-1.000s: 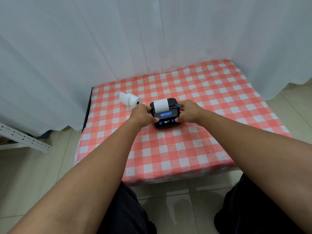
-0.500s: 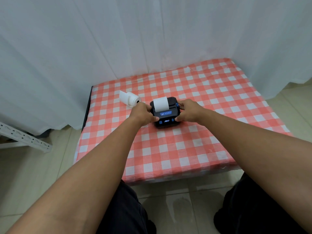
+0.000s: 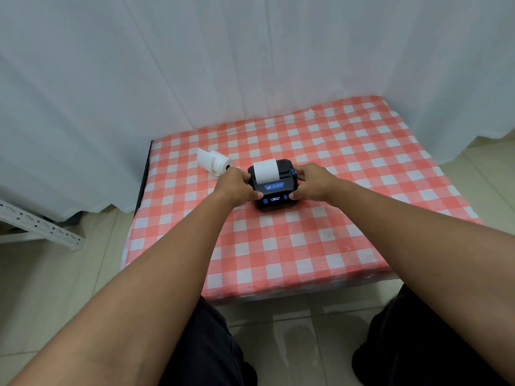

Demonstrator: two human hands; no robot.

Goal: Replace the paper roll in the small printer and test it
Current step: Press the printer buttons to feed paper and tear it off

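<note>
Checked tablecloth (image 3: 292, 246), white curtain (image 3: 195, 65)

I see white curtains (image 3: 167, 65) behind a low table (image 3: 278, 295) under a red-checked cloth (image 3: 306, 246). The floor (image 3: 55, 288) is pale tile, and a metal rail (image 3: 36, 227) lies left.

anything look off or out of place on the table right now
Nothing looks damaged or spilled. A loose paper roll lies on its side left of the printer, its end unwound. A paper strip lies over the printer's top, between the left hand and right hand.

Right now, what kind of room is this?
Probably a makeshift recording corner, not a real office: white curtains hang all around, a low table wears a checked cloth, and the floor is tiled.
</note>
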